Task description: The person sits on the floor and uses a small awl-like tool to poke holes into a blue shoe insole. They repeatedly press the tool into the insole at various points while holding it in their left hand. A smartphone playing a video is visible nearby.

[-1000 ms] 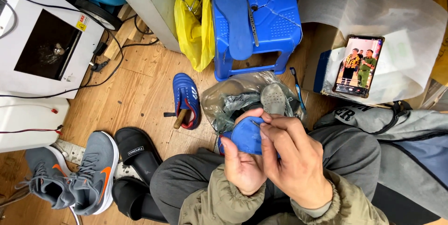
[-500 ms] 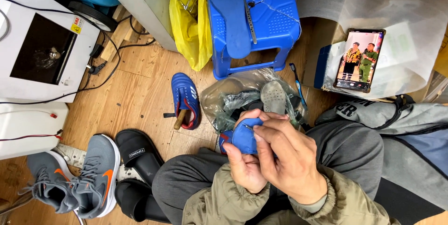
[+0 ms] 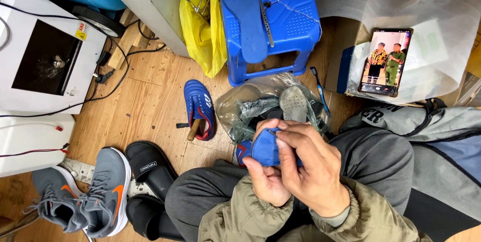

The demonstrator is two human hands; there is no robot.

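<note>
A blue shoe rests above my lap, heel end up. My left hand cups it from below and grips it. My right hand lies over its right side, thumb and forefinger pinched at the top edge on what looks like a thin needle. The shoe's front is hidden behind my hands. Its blue partner lies on the wooden floor to the left with a wooden handle stuck inside.
A clear plastic bag with shoes sits just beyond my hands. A blue plastic stool carries a blue insole. A phone plays video at right. Grey sneakers, black slides and white machines fill the left.
My hands and the blue shoe stay in the same spot; my right fingers have shifted slightly along the shoe's top edge. The view has shifted a little.
</note>
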